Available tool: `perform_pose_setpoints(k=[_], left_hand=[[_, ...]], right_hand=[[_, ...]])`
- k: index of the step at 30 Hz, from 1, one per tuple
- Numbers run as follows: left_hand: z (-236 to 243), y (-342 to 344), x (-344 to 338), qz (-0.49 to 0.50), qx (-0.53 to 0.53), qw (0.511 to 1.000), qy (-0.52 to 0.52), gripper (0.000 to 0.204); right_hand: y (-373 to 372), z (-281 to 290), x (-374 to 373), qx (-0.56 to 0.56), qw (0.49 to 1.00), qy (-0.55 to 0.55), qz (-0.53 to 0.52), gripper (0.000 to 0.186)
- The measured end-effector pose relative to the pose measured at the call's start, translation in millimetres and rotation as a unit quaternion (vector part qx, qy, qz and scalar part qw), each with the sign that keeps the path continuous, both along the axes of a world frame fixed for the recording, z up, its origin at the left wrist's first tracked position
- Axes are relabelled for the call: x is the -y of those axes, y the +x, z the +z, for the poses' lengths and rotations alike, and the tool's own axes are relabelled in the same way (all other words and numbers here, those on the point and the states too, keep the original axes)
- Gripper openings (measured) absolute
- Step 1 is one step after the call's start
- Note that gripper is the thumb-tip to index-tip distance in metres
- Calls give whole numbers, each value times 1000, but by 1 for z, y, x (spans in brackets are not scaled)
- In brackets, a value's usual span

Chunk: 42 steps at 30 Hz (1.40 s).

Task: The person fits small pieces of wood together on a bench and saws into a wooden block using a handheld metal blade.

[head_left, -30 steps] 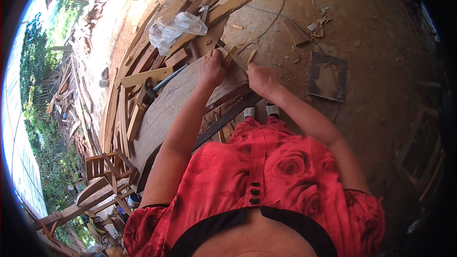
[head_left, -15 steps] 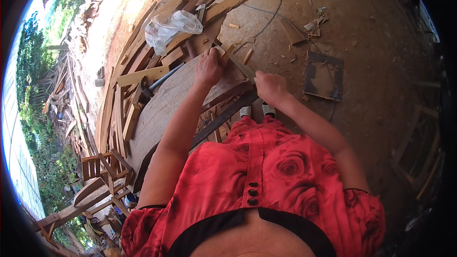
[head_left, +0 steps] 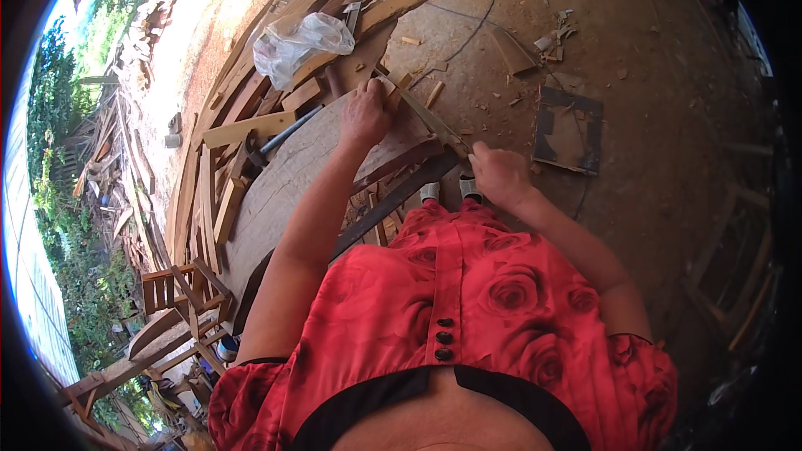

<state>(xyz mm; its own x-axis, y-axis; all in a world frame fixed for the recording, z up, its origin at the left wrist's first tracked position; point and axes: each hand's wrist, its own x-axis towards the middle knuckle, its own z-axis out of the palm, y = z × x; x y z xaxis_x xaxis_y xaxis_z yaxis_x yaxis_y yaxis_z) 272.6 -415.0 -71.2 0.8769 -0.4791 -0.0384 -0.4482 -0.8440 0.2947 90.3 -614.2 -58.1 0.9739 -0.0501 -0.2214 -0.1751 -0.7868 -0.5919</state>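
Note:
My left hand [head_left: 367, 114] is closed on a small wooden piece [head_left: 389, 88] at the far right corner of the weathered wooden work surface [head_left: 284, 192]. My right hand [head_left: 499, 173] is closed round the handle end of what looks like a long, narrow saw [head_left: 434, 124]. The blade runs diagonally from the right hand up to the piece under my left hand; its contact there is partly hidden. A hammer [head_left: 251, 147] and a metal rod [head_left: 288, 132] lie beside the work surface's left edge.
Planks and offcuts [head_left: 217, 200] pile along the left, under a clear plastic bag [head_left: 301, 46]. A dark square board [head_left: 568, 131], wood scraps and cables [head_left: 489, 4] lie on the floor [head_left: 652, 117]. A wooden chair-like frame [head_left: 180, 292] is at lower left.
My right hand has moved right and down along the blade's line, drawing the saw away from my left hand. My left hand stays on the piece, shifting only slightly in the picture.

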Motion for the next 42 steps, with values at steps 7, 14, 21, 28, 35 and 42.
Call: perform_pose_setpoints(k=[7,14,21,28,35,42], left_hand=[[0,0,4,5,5,1000,12,39],[0,1,1,1,3,1000,11,39],[-1,10,4,40,4,999,-2,37],[-2,6,3,18,18,1000,10,35],[-5,12,5,47,13,999,7,36],[-5,12,2,41,25,999,21,38]], right_hand=[[77,-25,-36,80,997,18,-17,14],[-23,-10,-1,0,1000,4,-11,16],[-7,-16,2,48,999,9,-21,18],[2,4,1,5,1000,-12,4,13],[42,2,-14,-17,1000,-10,1,13],[17,5,2,-13,1000,-19,16,14]])
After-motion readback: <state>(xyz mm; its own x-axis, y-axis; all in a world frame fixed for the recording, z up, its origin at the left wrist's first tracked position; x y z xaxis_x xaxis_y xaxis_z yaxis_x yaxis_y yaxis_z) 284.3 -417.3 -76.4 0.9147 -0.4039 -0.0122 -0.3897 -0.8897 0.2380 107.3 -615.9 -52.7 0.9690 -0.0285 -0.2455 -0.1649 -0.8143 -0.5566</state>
